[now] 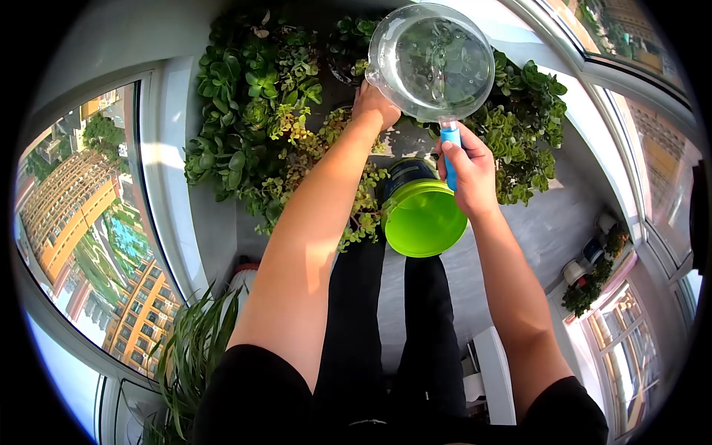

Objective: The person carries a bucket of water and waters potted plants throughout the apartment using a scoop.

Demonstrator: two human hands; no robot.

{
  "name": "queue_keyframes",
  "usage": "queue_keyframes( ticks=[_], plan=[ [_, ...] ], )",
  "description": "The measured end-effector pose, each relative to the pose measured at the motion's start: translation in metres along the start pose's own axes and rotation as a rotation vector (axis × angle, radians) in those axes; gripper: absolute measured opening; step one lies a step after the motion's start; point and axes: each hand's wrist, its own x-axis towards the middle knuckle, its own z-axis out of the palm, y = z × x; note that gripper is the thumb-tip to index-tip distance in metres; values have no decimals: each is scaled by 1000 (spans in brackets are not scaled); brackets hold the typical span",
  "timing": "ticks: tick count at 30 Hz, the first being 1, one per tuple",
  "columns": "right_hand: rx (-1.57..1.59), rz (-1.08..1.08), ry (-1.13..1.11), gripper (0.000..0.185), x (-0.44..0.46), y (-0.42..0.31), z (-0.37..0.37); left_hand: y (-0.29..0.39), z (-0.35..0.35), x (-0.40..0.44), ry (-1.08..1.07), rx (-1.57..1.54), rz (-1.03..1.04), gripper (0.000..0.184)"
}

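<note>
A clear round scoop [432, 63] with water in it is held up by its blue handle, with my right hand [470, 167] closed round that handle. My left hand [376, 109] reaches in among the potted plants, just left of the scoop; its fingertips are partly hidden, and whether they hold anything does not show. Below the scoop, a bright green bucket [426, 221] is tilted with its open mouth toward me. Yellow-green succulents [297, 133] grow to the left of my left hand, and more leafy plants [512, 133] stand behind my right hand.
Large windows [96, 222] run along the left and right sides. A long-leaved plant [189, 363] stands at the lower left. A white cabinet or box [495, 371] is beside my legs. Small pots [573, 272] with plants line the right wall.
</note>
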Motion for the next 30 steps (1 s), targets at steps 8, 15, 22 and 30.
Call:
queue_keyframes(
  ticks=[8,15,22,30],
  plan=[
    [-21,-32,57,42,43,31,19,-3,-55,-23,19,-135,-129,67],
    [-123,-80,90,44,48,38,23,-5,-59,-35,-143,12,-47,82],
    [-159,-127,167,42,47,38,29,-5,-55,-39,-152,101,-20,86],
    [-206,-161,190,44,46,26,30,-2,-52,-36,-169,144,-36,87]
  ],
)
